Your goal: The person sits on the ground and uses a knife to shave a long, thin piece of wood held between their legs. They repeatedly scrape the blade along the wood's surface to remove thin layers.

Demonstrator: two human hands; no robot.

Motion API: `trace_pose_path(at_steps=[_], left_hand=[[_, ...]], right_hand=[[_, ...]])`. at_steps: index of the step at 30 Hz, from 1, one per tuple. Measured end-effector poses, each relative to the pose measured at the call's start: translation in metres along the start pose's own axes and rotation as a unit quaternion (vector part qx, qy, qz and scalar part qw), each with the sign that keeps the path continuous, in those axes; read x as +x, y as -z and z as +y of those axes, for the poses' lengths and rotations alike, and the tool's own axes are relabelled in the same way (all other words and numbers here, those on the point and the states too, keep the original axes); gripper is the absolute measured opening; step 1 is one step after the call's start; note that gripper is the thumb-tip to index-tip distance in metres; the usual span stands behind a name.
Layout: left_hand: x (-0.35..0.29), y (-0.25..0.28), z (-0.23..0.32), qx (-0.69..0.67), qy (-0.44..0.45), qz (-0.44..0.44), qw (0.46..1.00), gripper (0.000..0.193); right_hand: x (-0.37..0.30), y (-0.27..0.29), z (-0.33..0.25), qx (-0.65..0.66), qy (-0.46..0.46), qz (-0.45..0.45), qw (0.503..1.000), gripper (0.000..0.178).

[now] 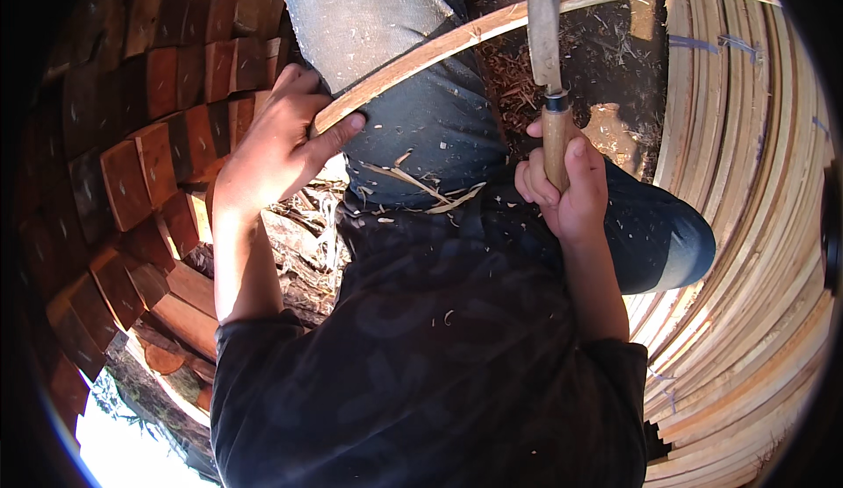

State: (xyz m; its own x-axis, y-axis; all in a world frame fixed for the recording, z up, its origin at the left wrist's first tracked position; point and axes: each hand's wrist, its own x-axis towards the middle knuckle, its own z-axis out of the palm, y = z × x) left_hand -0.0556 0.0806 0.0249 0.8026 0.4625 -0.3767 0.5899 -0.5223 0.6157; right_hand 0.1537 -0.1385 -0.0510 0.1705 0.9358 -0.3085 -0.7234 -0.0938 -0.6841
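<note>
Fingers of my left hand (277,141) were closed around the near end of a long wooden strip (492,24), thumb pressed along its lower edge and the other fingers curled over the top, while my right hand (566,185) was wrapped tight around the pale wooden handle of a knife (546,44), the blade pointing up and away from me. From my left grip the strip ran across my thigh and rose toward the upper right, passing behind the blade, so the steel lay against it well beyond my left fingers and just above my right fist. The strip looked thin, light and springy; it bowed along its length, and I judged it would flex rather than snap if held near the end, though a thin edge like that could split or leave splinters. The handle seemed the only safe place to hold the knife. Curled shavings (421,185) lay on my jeans (413,66) just between the two hands, with finer flecks down my dark shirt. To my right a stack of similar pale strips (746,224) curved past, well apart from both hands; to my left stood a wall of reddish cut wood blocks (149,119), near my left forearm.
</note>
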Motion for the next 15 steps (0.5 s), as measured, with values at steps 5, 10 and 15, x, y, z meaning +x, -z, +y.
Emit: trace_pose_path(at_steps=[5, 10, 15], left_hand=[[-0.001, 0.002, 0.002, 0.017, 0.029, -0.018, 0.999, 0.034], [0.000, -0.003, -0.001, -0.003, -0.008, 0.018, 1.000, 0.036], [0.000, 0.000, -0.001, 0.002, 0.006, 0.003, 1.000, 0.037]], right_hand=[[-0.006, -0.021, -0.011, -0.212, -0.010, 0.077, 0.974, 0.036], [-0.002, -0.008, -0.005, -0.091, 0.033, 0.099, 0.990, 0.036], [0.001, -0.018, -0.009, -0.209, 0.008, 0.092, 0.973, 0.044]])
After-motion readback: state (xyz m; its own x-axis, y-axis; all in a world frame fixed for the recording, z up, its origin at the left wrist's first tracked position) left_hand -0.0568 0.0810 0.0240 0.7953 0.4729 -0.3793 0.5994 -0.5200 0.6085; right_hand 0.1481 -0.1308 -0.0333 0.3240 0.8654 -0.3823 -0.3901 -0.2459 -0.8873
